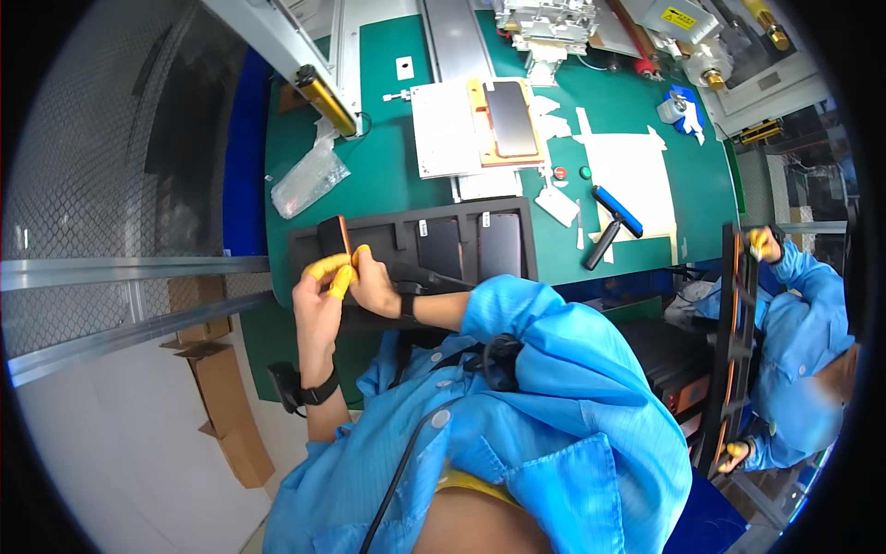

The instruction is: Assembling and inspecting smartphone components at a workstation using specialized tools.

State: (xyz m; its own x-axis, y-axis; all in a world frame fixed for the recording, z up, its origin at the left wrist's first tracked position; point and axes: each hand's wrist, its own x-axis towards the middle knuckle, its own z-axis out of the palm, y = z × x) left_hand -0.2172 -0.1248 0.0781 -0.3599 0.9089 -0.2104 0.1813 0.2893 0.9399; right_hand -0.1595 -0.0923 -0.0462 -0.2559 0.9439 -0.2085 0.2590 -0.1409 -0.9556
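A dark phone (333, 236) with an orange edge is held tilted over the left end of a black foam tray (378, 225). At its lower end, my left hand (317, 300) is closed round it, yellow cots on the fingers. Close against the same end is my right hand (373, 284), its fingers bent in a pinch with a yellow cot showing. Whether anything small lies between those right fingertips is hidden. Two more dark phones, a middle one (439, 247) and a right one (499, 246), lie in the tray's slots, each with a small white label.
On the green bench stands a fixture plate (447, 129) carrying a phone (512, 118). A blue roller (617, 211) lies on white sheeting (637, 175) at right. Clear plastic wrap (309, 182) is at left. A co-worker (798, 314) holds a long black tray (723, 351).
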